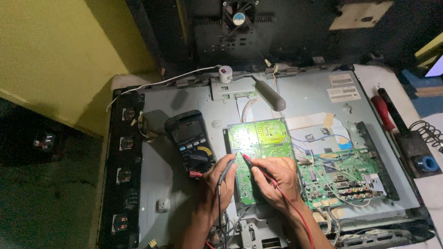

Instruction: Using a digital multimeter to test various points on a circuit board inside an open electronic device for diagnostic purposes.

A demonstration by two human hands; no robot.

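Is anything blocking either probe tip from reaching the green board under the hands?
Nothing visible does. The left hand holds the black probe and the right hand holds the red probe; both tips sit at the green board, with no obstacle in between.

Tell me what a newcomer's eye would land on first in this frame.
Probably the two hands at bottom centre: the left hand holds a black probe and the right hand a red probe, both tips on the green board of an opened flat screen lying back-up. Just left of the board sits a black multimeter. A red screwdriver lies at the right edge.
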